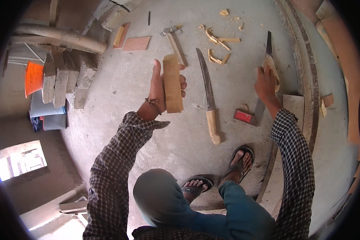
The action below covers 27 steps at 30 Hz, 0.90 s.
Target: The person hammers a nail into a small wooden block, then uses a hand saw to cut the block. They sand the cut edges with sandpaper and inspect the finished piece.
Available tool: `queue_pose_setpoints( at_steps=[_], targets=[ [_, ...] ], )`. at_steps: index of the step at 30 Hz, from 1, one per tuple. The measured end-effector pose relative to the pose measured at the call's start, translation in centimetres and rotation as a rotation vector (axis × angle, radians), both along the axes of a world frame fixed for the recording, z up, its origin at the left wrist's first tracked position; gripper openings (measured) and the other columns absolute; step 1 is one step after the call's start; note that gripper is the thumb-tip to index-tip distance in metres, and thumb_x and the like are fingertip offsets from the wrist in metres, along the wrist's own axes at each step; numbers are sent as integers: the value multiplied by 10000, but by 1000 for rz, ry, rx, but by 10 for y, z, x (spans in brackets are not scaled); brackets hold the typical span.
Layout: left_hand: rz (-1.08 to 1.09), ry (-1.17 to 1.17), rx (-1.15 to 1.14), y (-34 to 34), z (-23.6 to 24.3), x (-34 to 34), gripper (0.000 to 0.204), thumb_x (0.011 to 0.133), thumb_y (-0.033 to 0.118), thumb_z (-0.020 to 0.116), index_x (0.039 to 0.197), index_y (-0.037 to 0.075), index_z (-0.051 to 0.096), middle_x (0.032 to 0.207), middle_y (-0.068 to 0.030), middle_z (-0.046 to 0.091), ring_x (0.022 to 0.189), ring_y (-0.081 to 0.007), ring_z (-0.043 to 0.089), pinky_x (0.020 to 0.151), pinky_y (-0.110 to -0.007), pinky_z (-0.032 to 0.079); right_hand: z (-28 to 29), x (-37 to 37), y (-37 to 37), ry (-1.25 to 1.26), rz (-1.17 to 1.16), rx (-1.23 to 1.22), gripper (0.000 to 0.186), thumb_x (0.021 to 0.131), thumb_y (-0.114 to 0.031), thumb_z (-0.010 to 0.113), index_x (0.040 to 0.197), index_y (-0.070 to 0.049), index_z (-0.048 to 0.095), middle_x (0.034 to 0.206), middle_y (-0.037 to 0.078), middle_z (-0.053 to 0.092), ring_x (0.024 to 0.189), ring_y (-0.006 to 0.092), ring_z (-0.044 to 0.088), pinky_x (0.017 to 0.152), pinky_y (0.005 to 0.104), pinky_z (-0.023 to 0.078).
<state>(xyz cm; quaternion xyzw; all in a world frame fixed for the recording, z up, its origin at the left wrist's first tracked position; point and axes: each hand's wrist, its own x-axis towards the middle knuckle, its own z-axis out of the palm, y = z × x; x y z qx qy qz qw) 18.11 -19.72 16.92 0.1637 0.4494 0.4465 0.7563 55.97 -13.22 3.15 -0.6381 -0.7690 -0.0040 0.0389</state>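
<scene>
My left hand (pixel 160 86) grips a light brown wooden piece (pixel 172 84), held upright in the view, with thumb and fingers along its sides. My right hand (pixel 267 86) is closed on the pale handle of a tool (pixel 269 46) with a narrow dark blade pointing away from me. Between my hands on the concrete floor lies a long blade (pixel 205 80) with a wooden handle (pixel 213 127). A small block with a red face (pixel 243 116) sits left of my right wrist. Beyond my left hand is a hammer (pixel 172 42), partly behind the wooden piece.
Wood shavings (pixel 216 58) and thin panels (pixel 136 43) lie farther off on the floor (pixel 108 100). Stacked concrete blocks (pixel 60 78), a pipe (pixel 68 36), an orange container (pixel 33 79) and a window (pixel 21 160) are at left. Long boards (pixel 293 116) run along the right, beside my sandalled feet.
</scene>
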Motion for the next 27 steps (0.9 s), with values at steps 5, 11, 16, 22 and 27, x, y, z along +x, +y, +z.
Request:
queue_pose_setpoints(
  at_steps=[5,11,16,22,27],
  targets=[
    [-99,464,51,30,30,-25,736,1019,695,441,1399,66,477,979,-101,659,924,-229,665,804,-440,581,20,-55,-21,187,-48,178,388,911,-155,692,1274,-57,598,1208,175,563,1143,386,582,929,447,531],
    [-200,816,168,53,51,-26,727,1077,555,463,1573,40,330,1402,-150,579,1366,-268,516,1196,-484,373,24,-115,-117,654,167,-415,556,937,-281,726,1387,-67,479,1121,172,596,942,349,681,747,446,584],
    [-395,922,319,66,21,-50,626,989,360,720,1458,13,495,1300,-144,650,1205,-215,634,993,-400,548,3,-133,-162,507,171,-498,782,908,-274,753,1524,-25,339,1211,221,533,999,342,679,782,404,607],
    [-494,904,499,59,-54,-67,546,859,184,868,1246,23,519,1194,-117,679,1045,-178,692,748,-272,599,-8,-171,-186,674,-138,-472,613,899,-115,648,1453,-17,402,1209,264,559,1001,401,670,834,462,570],
    [-460,1002,772,57,-95,-56,662,726,214,952,1182,69,494,1066,-74,681,877,-165,695,670,-292,572,30,-155,-174,895,-402,-471,440,914,-131,625,1320,6,527,1100,255,659,989,430,680,846,486,549]
  ],
)
